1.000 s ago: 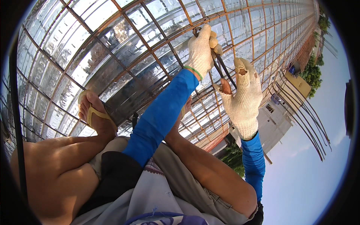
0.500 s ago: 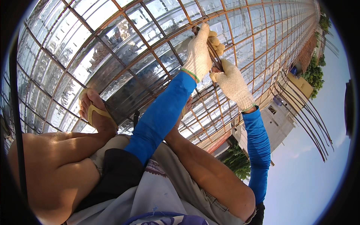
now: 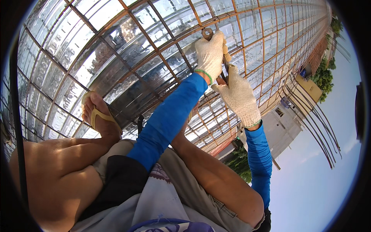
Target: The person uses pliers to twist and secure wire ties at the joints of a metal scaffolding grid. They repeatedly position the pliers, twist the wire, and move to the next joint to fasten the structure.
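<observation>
My left hand [image 3: 211, 52], in a cream knitted glove, is closed around a rusty tool that looks like pincers. Their rounded, ring-like jaws [image 3: 207, 34] stick out past the fingers, beside a crossing of the rebar grid [image 3: 156, 50]. Just below and to the right, my right hand [image 3: 239, 92], gloved alike, has its fingers curled and its thumb pointing left. Dark slender lengths [image 3: 225, 70] run between the two hands into its grip; whether they are the pincers' handles or tie wire, I cannot tell. Most of the fingers are hidden behind the gloves.
Shiny ribbed metal decking [image 3: 58, 85] lies beneath the grid. My sandalled foot [image 3: 101, 116] rests on the left; my bent knee [image 3: 247, 208] is at the lower right. Bare rebar ends [image 3: 315, 120] jut out at the right near a grey building [image 3: 284, 129] and trees.
My left hand has shifted slightly right and down, exposing the ring-like jaws above it. My right hand has come slightly down. The grid appears slightly shifted.
</observation>
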Available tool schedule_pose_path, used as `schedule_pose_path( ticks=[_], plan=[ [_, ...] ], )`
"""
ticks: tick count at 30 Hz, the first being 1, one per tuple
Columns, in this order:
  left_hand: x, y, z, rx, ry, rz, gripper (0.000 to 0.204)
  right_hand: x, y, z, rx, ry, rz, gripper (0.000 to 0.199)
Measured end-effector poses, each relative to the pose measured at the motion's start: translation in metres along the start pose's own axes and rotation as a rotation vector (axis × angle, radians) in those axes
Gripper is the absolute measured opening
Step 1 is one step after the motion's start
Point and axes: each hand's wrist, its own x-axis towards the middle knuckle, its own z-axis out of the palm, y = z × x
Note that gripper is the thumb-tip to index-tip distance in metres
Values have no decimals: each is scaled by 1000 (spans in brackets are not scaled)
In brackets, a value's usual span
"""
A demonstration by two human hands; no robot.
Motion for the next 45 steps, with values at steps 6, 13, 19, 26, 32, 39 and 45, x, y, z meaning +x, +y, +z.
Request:
schedule_pose_path(
  ticks=[6,13,19,26,32,39,45],
  plan=[
    [4,2,-19,17,-211,-99,33,14,34,12,814,-230,153,51],
    [13,6,-17,-41,-206,-202,45,19,3,-41,843,-453,271,53],
    [9,13,-13,8,-215,-198,49,16,-7,-25,861,-293,299,27],
    [13,1,-12,-118,-233,-202,45,24,25,-6,1434,-552,389,21],
    [12,-1,19,-48,134,-136,45,7,30,-27,-1,-152,-56,92],
    [8,-6,33,18,233,-155,45,-6,8,18,-202,220,175,58],
    [-5,2,-5,-171,-202,-220,48,22,23,-23,995,-348,351,18]
  ],
)
